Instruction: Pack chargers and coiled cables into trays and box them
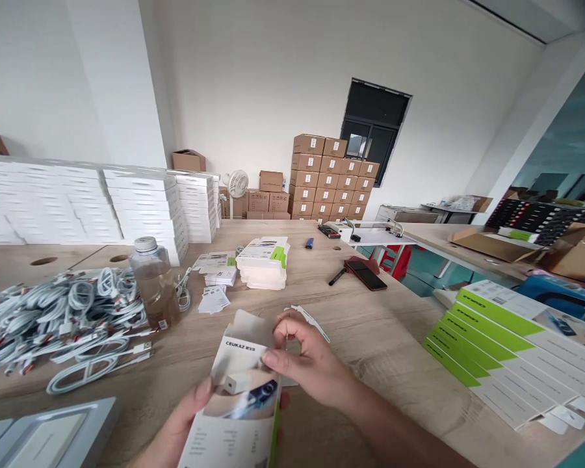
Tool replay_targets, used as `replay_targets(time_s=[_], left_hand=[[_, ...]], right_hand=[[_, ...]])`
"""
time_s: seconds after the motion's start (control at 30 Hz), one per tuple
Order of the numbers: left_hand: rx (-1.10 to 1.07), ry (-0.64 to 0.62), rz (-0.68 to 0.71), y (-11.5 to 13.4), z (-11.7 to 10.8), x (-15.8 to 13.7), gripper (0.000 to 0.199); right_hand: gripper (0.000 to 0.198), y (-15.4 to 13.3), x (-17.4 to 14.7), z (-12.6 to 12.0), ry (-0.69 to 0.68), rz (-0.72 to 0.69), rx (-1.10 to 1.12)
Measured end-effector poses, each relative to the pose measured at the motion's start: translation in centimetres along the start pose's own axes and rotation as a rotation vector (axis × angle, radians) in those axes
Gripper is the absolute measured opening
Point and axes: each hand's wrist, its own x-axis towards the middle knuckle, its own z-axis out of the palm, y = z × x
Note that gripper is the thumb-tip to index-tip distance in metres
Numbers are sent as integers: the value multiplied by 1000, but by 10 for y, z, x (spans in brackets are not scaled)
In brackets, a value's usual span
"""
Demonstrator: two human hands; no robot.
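Observation:
A white printed carton (pixel 224 429) with a green side edge is tilted up in front of me, its top flap (pixel 247 324) standing raised. My left hand (pixel 175 422) is wrapped around the carton's lower part, thumb on the left edge and fingertips showing at the right. At the top right corner, my right hand (pixel 312 364) pinches the carton, its thumb on the front and its fingers curled behind. A white cut-out piece (pixel 312 323) lies on the table just beyond the right hand. The inside of the carton is hidden.
Coiled white cables (pixel 68 312) and a bottle (pixel 153 286) sit at left, above an open tray (pixel 78 435). Flat cartons (pixel 263 266) and cards (pixel 214 299) lie ahead. Green-and-white boxes (pixel 507 357) are stacked at right. A phone (pixel 365 274) lies farther back.

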Motion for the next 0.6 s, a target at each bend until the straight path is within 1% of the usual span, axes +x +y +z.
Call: replay_targets(time_s=[0.1, 0.13, 0.17, 0.2, 0.23, 0.27, 0.3, 0.33, 0.37, 0.4, 0.43, 0.47, 0.5, 0.53, 0.6], left_hand=[[-289, -98, -266, 5, 6, -4, 52], [-345, -109, -326, 8, 7, -4, 49], [-358, -106, -356, 13, 6, -3, 46], [-337, -97, -360, 17, 5, -2, 44], [-292, -81, -328, 20, 3, 0, 43], [-224, -58, -262, 23, 0, 2, 42], [-122, -30, -168, 24, -3, 5, 42], [15, 7, -57, 25, -6, 8, 42], [177, 47, 50, 24, -9, 10, 41], [342, 85, 135, 23, -12, 13, 41], [491, 112, 186, 22, -15, 15, 41], [603, 125, 206, 21, -17, 17, 41], [660, 133, 214, 21, -18, 18, 42], [661, 135, 219, 21, -18, 19, 42], [547, 157, 271, 24, -16, 20, 46]], right_hand=[[31, 8, 3, -6, 38, 90, 109], [40, 10, 4, -7, 54, 128, 122], [49, 11, 5, -9, 48, 167, 140], [52, 12, 5, -9, -2, 202, 167], [49, 13, 6, -9, -95, 224, 202], [45, 14, 6, -8, -193, 229, 236], [43, 15, 5, -6, -271, 223, 263], [42, 17, 5, -3, -314, 211, 273], [41, 19, 5, 1, -313, 197, 263], [40, 21, 4, 5, -277, 183, 244], [39, 23, 3, 8, -234, 178, 228], [39, 25, 3, 12, -207, 185, 228], [39, 27, 2, 15, -198, 203, 253], [39, 27, 2, 17, -192, 227, 299], [39, 26, 1, 19, -175, 273, 394]])
